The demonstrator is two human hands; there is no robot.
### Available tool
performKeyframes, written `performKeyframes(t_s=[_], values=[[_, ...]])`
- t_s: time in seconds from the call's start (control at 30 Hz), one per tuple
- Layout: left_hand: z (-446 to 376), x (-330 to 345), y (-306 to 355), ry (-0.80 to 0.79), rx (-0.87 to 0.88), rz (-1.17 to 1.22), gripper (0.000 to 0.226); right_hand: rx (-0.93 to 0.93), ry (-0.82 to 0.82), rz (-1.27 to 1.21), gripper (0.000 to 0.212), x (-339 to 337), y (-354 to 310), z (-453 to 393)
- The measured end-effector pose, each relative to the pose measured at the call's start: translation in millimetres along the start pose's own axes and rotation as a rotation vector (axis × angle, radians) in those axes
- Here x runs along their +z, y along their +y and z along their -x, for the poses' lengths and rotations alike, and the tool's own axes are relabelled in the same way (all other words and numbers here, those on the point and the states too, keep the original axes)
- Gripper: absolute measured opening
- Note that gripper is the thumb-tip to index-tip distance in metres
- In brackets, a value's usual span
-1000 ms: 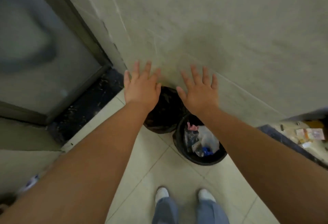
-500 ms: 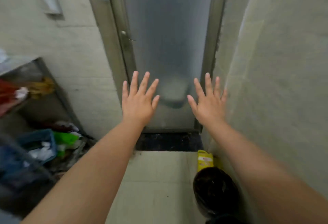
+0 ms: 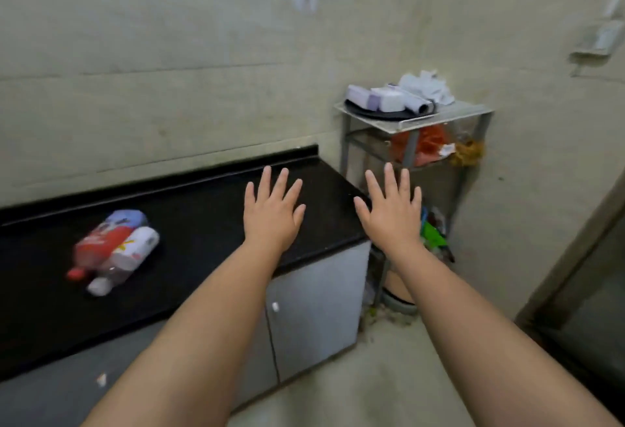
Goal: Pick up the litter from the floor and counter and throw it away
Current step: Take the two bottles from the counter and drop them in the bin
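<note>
Both hands reach forward, palms down, fingers spread, holding nothing. The left hand (image 3: 273,215) hovers over the right end of the black counter (image 3: 203,210); the right hand (image 3: 392,215) hangs past the counter's edge, in front of a metal shelf (image 3: 412,118). Well to the left of the left hand, a few plastic bottles (image 3: 113,250) lie on their sides in a cluster on the counter, one with a red cap and red label. Packets and crumpled paper sit atop the shelf, with orange bags on the tier below.
</note>
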State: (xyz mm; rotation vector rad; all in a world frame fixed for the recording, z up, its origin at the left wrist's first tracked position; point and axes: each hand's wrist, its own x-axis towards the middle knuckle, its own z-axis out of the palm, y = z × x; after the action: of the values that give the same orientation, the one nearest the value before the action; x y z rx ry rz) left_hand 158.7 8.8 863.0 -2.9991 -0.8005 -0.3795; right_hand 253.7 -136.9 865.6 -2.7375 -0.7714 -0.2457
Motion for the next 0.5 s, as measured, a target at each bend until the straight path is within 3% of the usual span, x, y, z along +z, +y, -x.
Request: performKeyframes(t_s=[0.23, 0.5], values=[[81.6, 25.0, -248.4, -0.168, -0.445, -0.077, 0.05, -0.31, -0.298, -0.068, 0.056, 120.0, -237.2, 15.5], [140.5, 54.1, -396.9, -0.39, -0.808, 0.001, 0.051, -0.481, -0.532, -0.076, 0.055, 207.9, -384.4, 28.0]])
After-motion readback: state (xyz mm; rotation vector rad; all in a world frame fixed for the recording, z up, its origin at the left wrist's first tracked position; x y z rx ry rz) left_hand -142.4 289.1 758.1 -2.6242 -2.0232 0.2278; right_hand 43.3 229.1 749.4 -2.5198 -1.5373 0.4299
